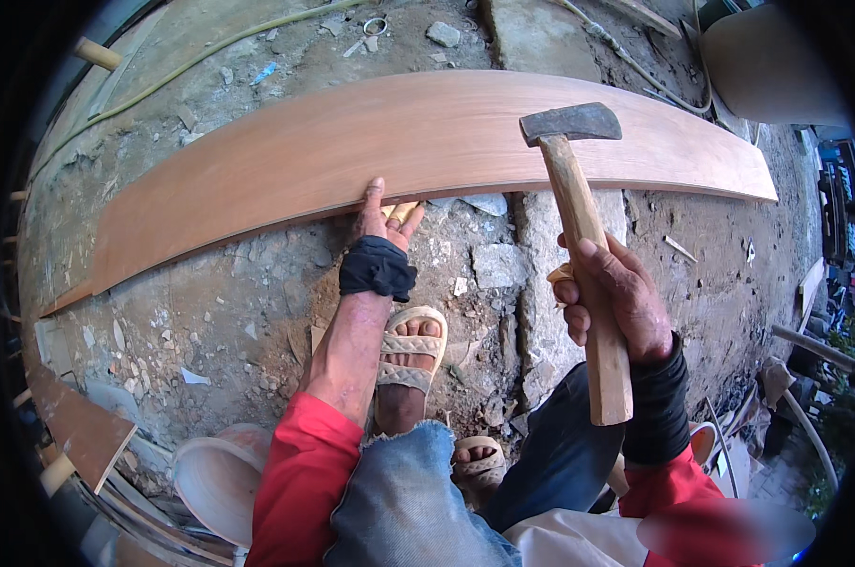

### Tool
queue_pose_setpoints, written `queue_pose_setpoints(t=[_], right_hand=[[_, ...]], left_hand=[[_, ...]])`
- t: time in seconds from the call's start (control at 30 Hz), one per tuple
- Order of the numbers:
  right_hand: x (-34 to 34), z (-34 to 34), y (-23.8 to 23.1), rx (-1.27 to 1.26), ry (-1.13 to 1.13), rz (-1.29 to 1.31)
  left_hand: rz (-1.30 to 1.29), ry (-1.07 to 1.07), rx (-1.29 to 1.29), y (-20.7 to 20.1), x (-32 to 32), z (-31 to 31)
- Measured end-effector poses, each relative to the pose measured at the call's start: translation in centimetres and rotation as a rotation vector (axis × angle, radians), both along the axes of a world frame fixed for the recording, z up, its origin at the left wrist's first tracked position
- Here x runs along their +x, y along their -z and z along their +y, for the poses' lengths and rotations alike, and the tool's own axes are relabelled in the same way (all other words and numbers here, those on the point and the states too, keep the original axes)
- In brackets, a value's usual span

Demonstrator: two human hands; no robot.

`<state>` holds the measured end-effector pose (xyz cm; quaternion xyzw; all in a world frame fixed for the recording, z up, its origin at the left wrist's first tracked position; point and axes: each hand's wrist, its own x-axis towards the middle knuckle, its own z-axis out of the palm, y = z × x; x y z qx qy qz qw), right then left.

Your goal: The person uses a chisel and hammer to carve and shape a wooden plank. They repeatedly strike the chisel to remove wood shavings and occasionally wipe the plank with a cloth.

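The right hand (615,298) is raised over the ground at the right of the view, its fingers (573,314) wrapped tight around the middle of a wooden handle. By it a hatchet (579,236) is held nearly upright: the long axis runs from the handle's butt near the right knee up to the dark iron head, which lies over the board's near edge, the blade turned to the left. A black sleeve cuff is seen at the wrist.

The left arm is stretched forward from a red sleeve, a black wrap around the wrist. The left hand (382,219) is laid at the near edge of a long plywood board (352,151), the index finger pressed flat onto the sheet; the other fingers are curled just below the edge, closed on a small pale object that cannot be identified.

The board is laid on the rubble-strewn ground (239,302), its long axis running left to right, bowed by the lens. A sandalled foot (410,348) is planted just behind the left wrist.
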<state>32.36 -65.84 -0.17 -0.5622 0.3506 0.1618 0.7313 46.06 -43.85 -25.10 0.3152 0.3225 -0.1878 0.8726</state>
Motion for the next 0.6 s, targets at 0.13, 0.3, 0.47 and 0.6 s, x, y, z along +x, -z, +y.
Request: queue_pose_setpoints(t=[0.13, 0.3, 0.47, 0.6], right_hand=[[0.4, 1.4, 0.3, 0.022, -0.076, -0.089], [1.2, 3.1, 4.0, 0.046, -0.137, -0.068], [2.2, 2.7, 7.5, 0.418, -0.011, 0.108], [1.8, 3.5, 8.8, 0.36, -0.08, 0.007]], left_hand=[[0.109, 0.471, -0.068, -1.5, -1.0, -0.8], [0.015, 0.371, 0.026, -1.9, -3.0, 3.6], [0.024, 0.106, 0.149, -4.1, -5.5, 8.7], [-0.045, -0.015, 0.147, -9.9, -8.4, 13.3]])
